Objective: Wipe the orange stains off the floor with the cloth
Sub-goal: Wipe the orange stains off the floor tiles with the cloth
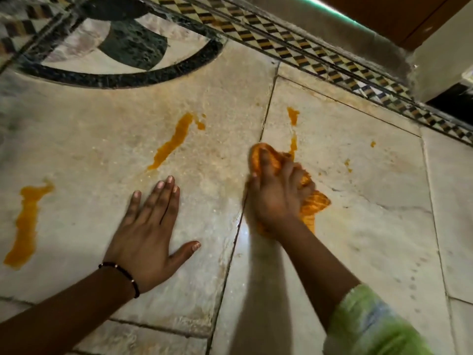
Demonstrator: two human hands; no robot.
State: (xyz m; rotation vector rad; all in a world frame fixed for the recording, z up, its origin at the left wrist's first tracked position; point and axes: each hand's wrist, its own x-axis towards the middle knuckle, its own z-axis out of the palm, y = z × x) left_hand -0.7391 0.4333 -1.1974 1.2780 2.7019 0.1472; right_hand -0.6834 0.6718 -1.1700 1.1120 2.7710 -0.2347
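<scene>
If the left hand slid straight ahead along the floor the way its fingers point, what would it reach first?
Probably the long orange streak. The left hand lies flat on the floor, fingers aimed up and slightly right, with bare marble between them and the streak's lower end.

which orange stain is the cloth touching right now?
The thin streak on the right tile, running down into the cloth gripped by the right hand. The long middle streak and far-left streak lie apart from it.
</scene>
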